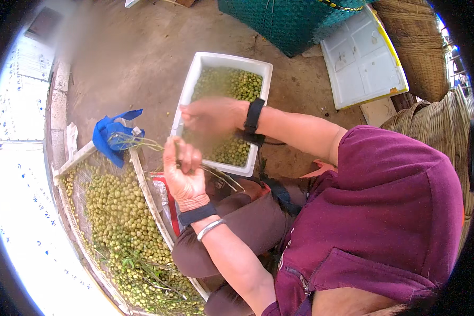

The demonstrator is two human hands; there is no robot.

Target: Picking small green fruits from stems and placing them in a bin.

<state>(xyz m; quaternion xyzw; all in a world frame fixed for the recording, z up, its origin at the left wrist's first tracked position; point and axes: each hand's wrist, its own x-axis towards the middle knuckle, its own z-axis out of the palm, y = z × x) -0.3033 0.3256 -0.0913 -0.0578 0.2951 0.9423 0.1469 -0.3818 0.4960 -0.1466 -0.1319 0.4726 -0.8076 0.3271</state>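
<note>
My left hand, with a black wrist strap and a silver bracelet, pinches a small bunch of thin green stems. Their fine branching ends stick out to the left, and the cut ends come out beside my knee. Over the white foam box my right hand is blurred; whether its fingers hold anything cannot be made out. Small round green fruits cover the bottom of that box. To the left, a wood-framed mesh tray bears many yellow-green fruits, with leafy twigs among them.
A blue cloth drapes over the tray's far corner. Beyond the box stands a green woven basket. A white foam lid leans beside it, near wicker baskets on the right. A white tiled wall borders the left.
</note>
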